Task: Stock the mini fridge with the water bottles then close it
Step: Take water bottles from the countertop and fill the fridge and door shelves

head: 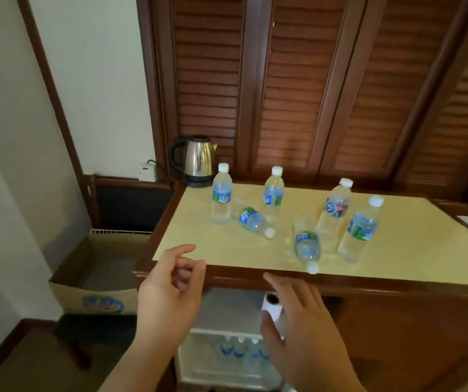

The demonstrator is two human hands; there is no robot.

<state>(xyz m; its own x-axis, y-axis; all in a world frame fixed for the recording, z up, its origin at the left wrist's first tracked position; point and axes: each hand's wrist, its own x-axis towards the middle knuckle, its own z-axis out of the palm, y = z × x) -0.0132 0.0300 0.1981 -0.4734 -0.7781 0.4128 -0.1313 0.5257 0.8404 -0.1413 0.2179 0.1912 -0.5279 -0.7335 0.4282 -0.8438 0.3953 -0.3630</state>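
Note:
Several clear water bottles with blue labels and white caps are on the yellow counter top [396,250]. Some stand upright, such as the leftmost bottle [221,195] and the rightmost bottle [361,230]. Two lie on their sides: one [254,222] near the middle and one [307,248] with its cap at the front edge. Below the counter the white mini fridge [213,312] stands open, with several bottles [241,349] in its door shelf. My left hand [167,290] hovers at the counter's front edge with fingers loosely curled and holds nothing. My right hand [303,329] is spread open in front of the fridge.
A steel kettle [196,159] stands at the back left corner of the counter, beside a wall socket [147,171]. An open cardboard box [97,275] sits to the left of the cabinet. Slatted wooden doors [298,89] rise behind the counter.

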